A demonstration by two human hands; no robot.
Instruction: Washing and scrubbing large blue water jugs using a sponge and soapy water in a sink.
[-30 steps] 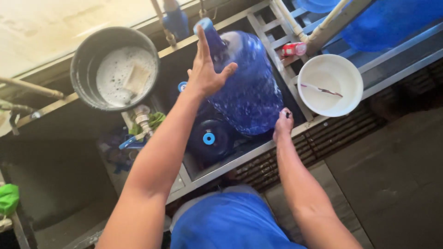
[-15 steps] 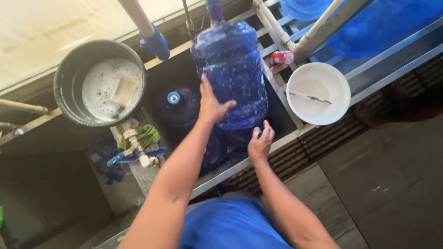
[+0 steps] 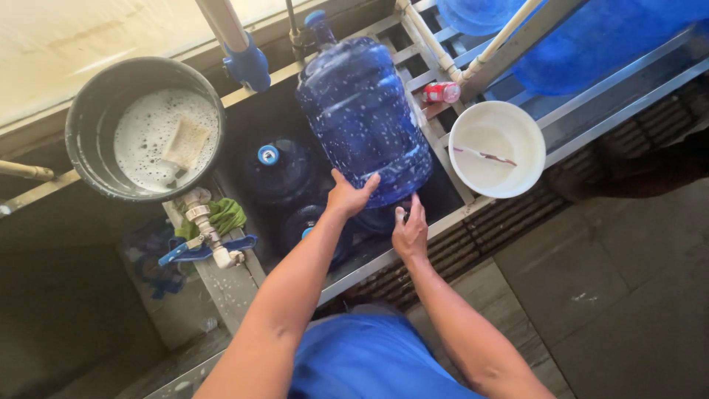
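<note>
A large blue water jug (image 3: pixel 362 118), wet and foamy, lies tilted over a metal wash trough (image 3: pixel 384 255), its neck pointing away from me. My left hand (image 3: pixel 348 195) grips the jug's near bottom edge. At the base, just to the right, my right hand (image 3: pixel 410 229) presses against the underside with fingers together. Below the jug, two more blue jugs (image 3: pixel 277 166) stand in the trough, one with a light blue cap.
A dark bucket (image 3: pixel 140 129) of soapy water with a sponge sits at left. A white bowl (image 3: pixel 496 148) rests on the rack at right, a small red can (image 3: pixel 442 91) behind it. A pipe with a blue valve (image 3: pixel 203 244) and a green cloth lie near the trough.
The jug has swung from leaning right to lying more upright and nearer. My left hand slid from its upper side down to its bottom edge; my right hand moved onto the base.
</note>
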